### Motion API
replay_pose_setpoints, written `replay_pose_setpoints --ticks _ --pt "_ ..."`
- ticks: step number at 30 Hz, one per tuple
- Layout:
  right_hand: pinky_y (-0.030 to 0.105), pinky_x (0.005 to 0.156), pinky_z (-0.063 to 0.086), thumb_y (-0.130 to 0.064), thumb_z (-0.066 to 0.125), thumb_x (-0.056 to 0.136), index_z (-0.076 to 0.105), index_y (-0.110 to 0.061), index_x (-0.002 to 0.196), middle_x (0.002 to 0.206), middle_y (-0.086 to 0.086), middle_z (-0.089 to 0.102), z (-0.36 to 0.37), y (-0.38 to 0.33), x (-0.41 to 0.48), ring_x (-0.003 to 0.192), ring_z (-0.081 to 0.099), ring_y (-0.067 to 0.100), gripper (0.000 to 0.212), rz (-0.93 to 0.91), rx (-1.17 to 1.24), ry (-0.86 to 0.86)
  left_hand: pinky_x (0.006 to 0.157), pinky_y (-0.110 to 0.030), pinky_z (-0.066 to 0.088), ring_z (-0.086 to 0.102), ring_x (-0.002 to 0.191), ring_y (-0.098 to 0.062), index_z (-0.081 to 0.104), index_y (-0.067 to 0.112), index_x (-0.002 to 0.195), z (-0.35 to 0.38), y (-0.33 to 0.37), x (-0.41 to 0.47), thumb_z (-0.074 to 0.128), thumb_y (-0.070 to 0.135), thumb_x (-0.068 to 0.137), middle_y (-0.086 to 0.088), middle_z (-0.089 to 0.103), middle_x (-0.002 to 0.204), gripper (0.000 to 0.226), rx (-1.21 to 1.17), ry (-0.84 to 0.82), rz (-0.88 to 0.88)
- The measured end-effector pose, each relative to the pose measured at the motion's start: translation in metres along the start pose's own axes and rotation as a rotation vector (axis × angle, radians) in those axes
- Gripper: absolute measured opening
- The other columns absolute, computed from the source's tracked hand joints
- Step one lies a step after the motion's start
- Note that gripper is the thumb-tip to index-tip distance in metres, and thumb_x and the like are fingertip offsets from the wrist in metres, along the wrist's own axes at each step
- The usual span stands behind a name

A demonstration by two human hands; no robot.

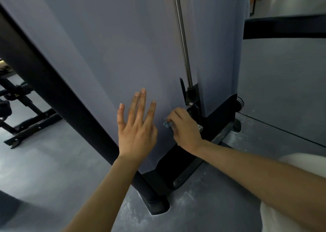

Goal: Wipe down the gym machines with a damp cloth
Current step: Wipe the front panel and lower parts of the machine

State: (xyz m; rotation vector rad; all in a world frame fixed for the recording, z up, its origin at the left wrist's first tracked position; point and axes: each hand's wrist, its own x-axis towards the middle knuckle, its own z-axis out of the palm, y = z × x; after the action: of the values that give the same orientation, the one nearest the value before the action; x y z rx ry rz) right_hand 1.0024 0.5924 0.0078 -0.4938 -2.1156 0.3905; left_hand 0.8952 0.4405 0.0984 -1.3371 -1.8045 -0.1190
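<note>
Gym floor [53, 170]: we are standing over grey flooring, scuffed white around the machine's feet; other black equipment [26, 112] is sitting well apart at far left.
Shroud panel [114, 46]: we are facing the machine's large grey-blue cover, which is filling most of the view.
Black upright [53, 83]: it is running diagonally along the panel's left edge down to a foot on the floor.
Base [217, 112]: black housing is carrying the panel at lower right.
Guide rod [181, 38]: polished steel is dropping into a black fitting just beside the panel's right edge.
Left hand [136, 127]: we are holding it spread, fingers straight, over the lower panel; we cannot tell whether it is touching.
Right hand [183, 126]: we are curling the fingers round the cloth at the rod's foot.
Cloth [166, 124]: a small blue wad is showing at the thumb side only, against the panel's lower right edge.
Step in hand: we are judging this to be the wiping of the rod fitting and the adjoining seam.
Technique: we are advising opening the wad to a fresh face, working it around the fitting, bracing with the free hand, and finishing downward onto the base.
</note>
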Motion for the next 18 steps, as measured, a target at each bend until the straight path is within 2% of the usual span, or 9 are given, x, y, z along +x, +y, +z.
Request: replay_pose_setpoints --ticks 4,6,8,11,15,18 --pt "0.034 0.06 0.049 0.003 0.059 0.092 0.066 -0.01 0.103 0.108 0.002 0.056 -0.023 -0.018 0.035 0.099 0.056 0.022 0.019 -0.05 0.042 0.156 0.131 -0.055 -0.007 0.008 0.166 -0.027 0.043 0.02 0.163 0.004 0.007 -0.001 0.058 0.027 0.098 -0.012 0.008 0.179 0.067 0.018 -0.016 0.016" --pt "0.032 0.06 0.049 0.002 0.06 0.092 0.067 -0.01 0.102 0.109 0.002 0.057 -0.02 -0.017 0.029 0.099 0.056 0.021 0.017 -0.047 0.02 0.165 0.132 -0.054 -0.006 0.007 0.166 -0.027 0.043 0.019 0.163 0.007 0.009 -0.002 0.057 0.028 0.099 -0.011 0.008 0.179 0.066 0.012 -0.028 0.023" --pt "0.035 0.062 0.05 0.006 0.066 0.09 0.066 -0.011 0.099 0.108 0.0 0.057 -0.007 -0.005 0.008 0.097 0.056 0.021 0.02 -0.026 -0.007 0.113 0.132 -0.054 -0.006 0.006 0.166 -0.027 0.042 0.019 0.163 0.007 0.009 -0.002 0.055 0.028 0.099 -0.011 0.007 0.18 0.066 0.009 -0.041 0.015" --pt "0.041 0.062 0.05 0.0 0.064 0.093 0.059 -0.015 0.092 0.102 -0.002 0.053 0.015 0.017 -0.028 0.091 0.052 0.02 0.016 0.001 -0.032 -0.028 0.132 -0.055 -0.007 0.002 0.167 -0.028 0.04 0.019 0.164 0.009 0.01 -0.003 0.055 0.029 0.099 -0.012 0.004 0.18 0.068 0.012 -0.063 0.017" --pt "0.042 0.065 0.048 0.011 0.069 0.079 0.047 -0.018 0.092 0.101 -0.002 0.046 0.027 0.032 -0.054 0.089 0.045 0.021 0.039 0.012 -0.1 -0.162 0.132 -0.057 -0.006 -0.008 0.166 -0.034 0.035 0.018 0.166 0.013 0.021 -0.007 0.053 0.025 0.096 -0.015 -0.006 0.179 0.073 0.035 -0.102 0.031" --pt "0.043 0.065 0.048 0.013 0.069 0.073 0.05 -0.017 0.093 0.099 -0.002 0.048 0.024 0.038 -0.053 0.088 0.045 0.021 0.04 -0.023 -0.122 -0.211 0.132 -0.06 -0.006 -0.014 0.164 -0.037 0.031 0.018 0.168 0.018 0.031 -0.008 0.056 0.022 0.094 -0.017 -0.012 0.178 0.078 0.032 -0.135 0.044"
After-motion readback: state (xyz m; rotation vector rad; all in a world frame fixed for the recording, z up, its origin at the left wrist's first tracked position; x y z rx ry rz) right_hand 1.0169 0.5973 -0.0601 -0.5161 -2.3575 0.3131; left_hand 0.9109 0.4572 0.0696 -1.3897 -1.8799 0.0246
